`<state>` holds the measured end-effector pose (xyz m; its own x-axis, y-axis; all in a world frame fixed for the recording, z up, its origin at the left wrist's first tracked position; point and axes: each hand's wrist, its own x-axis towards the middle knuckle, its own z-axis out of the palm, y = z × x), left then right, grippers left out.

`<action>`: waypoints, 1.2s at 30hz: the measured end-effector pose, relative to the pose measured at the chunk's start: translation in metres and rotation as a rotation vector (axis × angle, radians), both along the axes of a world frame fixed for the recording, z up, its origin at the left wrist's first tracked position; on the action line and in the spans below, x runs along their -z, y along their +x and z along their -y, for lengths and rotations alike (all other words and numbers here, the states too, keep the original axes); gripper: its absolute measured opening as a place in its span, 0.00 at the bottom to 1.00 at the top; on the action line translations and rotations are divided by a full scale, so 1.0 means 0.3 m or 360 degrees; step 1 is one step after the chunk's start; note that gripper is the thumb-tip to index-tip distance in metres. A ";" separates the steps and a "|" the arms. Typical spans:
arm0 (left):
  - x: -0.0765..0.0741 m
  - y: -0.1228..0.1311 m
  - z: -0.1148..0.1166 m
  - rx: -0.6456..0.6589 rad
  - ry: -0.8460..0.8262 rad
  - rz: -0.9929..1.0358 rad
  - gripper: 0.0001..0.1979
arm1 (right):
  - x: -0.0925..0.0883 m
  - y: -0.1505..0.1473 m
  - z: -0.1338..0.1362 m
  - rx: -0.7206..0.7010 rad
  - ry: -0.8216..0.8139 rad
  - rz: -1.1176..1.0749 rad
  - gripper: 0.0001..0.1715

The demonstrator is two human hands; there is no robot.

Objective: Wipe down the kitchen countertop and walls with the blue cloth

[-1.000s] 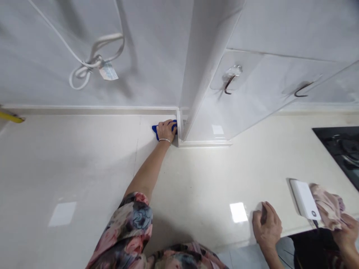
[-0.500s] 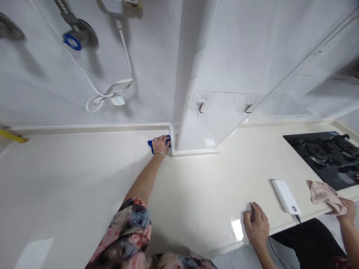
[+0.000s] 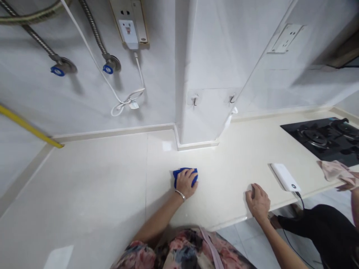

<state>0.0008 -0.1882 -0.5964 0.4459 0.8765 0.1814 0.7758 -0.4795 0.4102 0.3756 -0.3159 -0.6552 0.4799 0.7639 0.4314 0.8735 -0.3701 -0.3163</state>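
Note:
My left hand (image 3: 186,183), with a bracelet at the wrist, presses a blue cloth (image 3: 177,174) onto the pale countertop (image 3: 112,179), in front of the pillar's foot. Its fingers are bent over the cloth, covering part of it. Near the counter's front edge rests my right hand (image 3: 258,203), empty, with the fingers loosely curled and the thumb apart. To its right lies a white power bank (image 3: 285,177) with a dark cable plugged into it.
A white pillar (image 3: 207,116) with two hooks juts onto the counter. At right are a black gas hob (image 3: 325,138) and another person's hand (image 3: 349,183) on a pink cloth (image 3: 335,171). A yellow pipe (image 3: 30,127) meets the counter at left.
My left hand has drawn the blue cloth out of the corner beside the pillar, toward me and to the right. My right hand stays by the edge. The view has shifted.

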 end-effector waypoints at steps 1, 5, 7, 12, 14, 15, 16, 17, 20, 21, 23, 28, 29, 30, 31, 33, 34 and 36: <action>0.002 0.031 0.019 0.0120 -0.0019 0.0020 0.22 | 0.001 -0.003 -0.002 0.0009 0.0026 0.0007 0.29; 0.012 0.155 -0.011 0.0419 -0.0081 0.0058 0.21 | 0.007 -0.012 -0.006 0.0024 0.0054 0.0027 0.28; 0.016 0.218 -0.076 0.0449 -0.0083 0.0042 0.20 | 0.010 -0.015 -0.008 0.0017 0.0049 0.0028 0.27; 0.022 0.401 -0.288 0.0429 -0.0046 -0.0012 0.19 | 0.009 -0.020 -0.015 -0.0004 0.0044 0.0009 0.26; 0.022 0.480 -0.371 0.0396 -0.0026 -0.0025 0.19 | 0.004 -0.023 -0.019 -0.0005 0.0045 0.0004 0.25; 0.023 0.518 -0.409 0.0382 -0.0016 -0.0031 0.20 | 0.000 -0.025 -0.021 0.0002 0.0048 0.0002 0.24; 0.024 0.555 -0.445 0.0374 -0.0005 -0.0037 0.20 | -0.005 -0.026 -0.023 0.0010 0.0048 -0.0001 0.24; 0.026 0.589 -0.478 0.0370 0.0004 -0.0044 0.20 | -0.009 -0.026 -0.025 0.0017 0.0043 -0.0004 0.24; 0.037 0.675 -0.553 0.0402 0.0012 -0.0069 0.21 | -0.022 -0.026 -0.025 0.0020 0.0012 -0.0024 0.24; 0.041 0.697 -0.569 0.0419 0.0012 -0.0073 0.21 | -0.026 -0.026 -0.024 0.0021 -0.0003 -0.0034 0.24; 0.046 0.728 -0.589 0.0441 0.0009 -0.0073 0.22 | -0.032 -0.024 -0.021 0.0034 -0.0021 -0.0059 0.24; 0.028 0.734 -0.595 0.0410 -0.0076 -0.0111 0.21 | -0.032 -0.019 -0.016 0.0042 -0.0006 -0.0101 0.24; 0.019 0.720 -0.592 0.0400 -0.0101 -0.0122 0.20 | -0.030 -0.018 -0.017 0.0031 0.0009 -0.0104 0.24; 0.010 0.702 -0.589 0.0385 -0.0120 -0.0128 0.20 | -0.027 -0.016 -0.017 0.0018 0.0029 -0.0105 0.24; 0.002 0.678 -0.585 0.0367 -0.0131 -0.0130 0.20 | -0.025 -0.013 -0.018 0.0004 0.0048 -0.0105 0.23; -0.011 0.620 -0.575 0.0314 -0.0130 -0.0122 0.20 | -0.020 -0.008 -0.019 -0.0017 0.0081 -0.0102 0.23; -0.016 0.586 -0.569 0.0285 -0.0124 -0.0119 0.20 | -0.017 -0.006 -0.020 -0.0024 0.0092 -0.0100 0.23; -0.021 0.512 -0.556 0.0226 -0.0123 -0.0129 0.20 | -0.010 -0.003 -0.020 -0.0032 0.0112 -0.0097 0.23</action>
<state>0.1544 -0.0213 -0.5901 0.5766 0.8136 0.0741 0.7345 -0.5560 0.3891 0.3748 -0.3098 -0.6521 0.4918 0.7425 0.4548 0.8589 -0.3279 -0.3934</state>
